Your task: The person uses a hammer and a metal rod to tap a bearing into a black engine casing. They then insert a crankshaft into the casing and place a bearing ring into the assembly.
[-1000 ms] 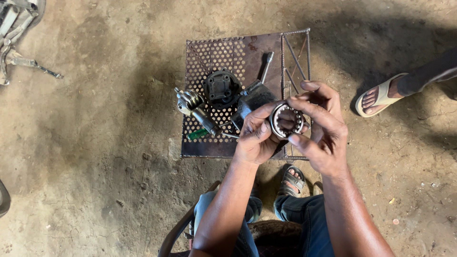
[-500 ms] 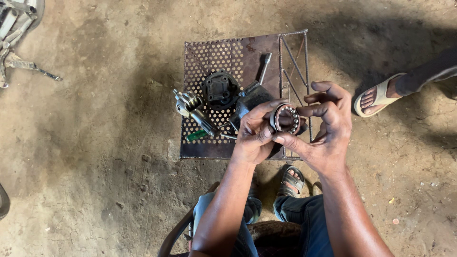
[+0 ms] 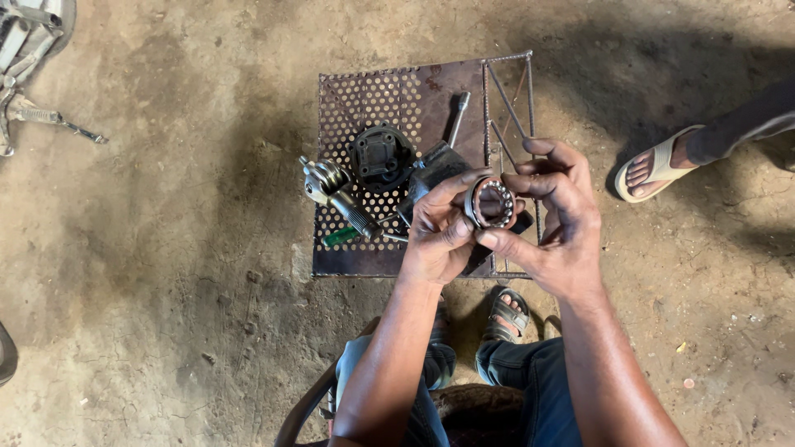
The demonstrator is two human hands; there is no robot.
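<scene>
- Two hands hold one ball bearing (image 3: 493, 203) between them, above the right part of a rusty perforated metal surface (image 3: 389, 99) that sits on the dirt floor (image 3: 182, 273).
- The left hand (image 3: 439, 236) pinches the bearing's left rim, thumb below and fingers curled over the top.
- The right hand (image 3: 559, 223) grips the right rim, thumb at the lower edge, fingers arched above it.
- The bearing's open face, with its ring of steel balls, is turned up toward the camera.
- On the surface, just left of the hands: a black round housing (image 3: 381, 157), a metal shaft part (image 3: 331, 186), a green-handled screwdriver (image 3: 341, 237), and a dark block (image 3: 435, 170) partly hidden by the left hand.
- Another person's sandalled foot (image 3: 654, 165) rests on the floor to the right, well apart.
- Metal parts (image 3: 25, 74) lie at the top-left corner.
</scene>
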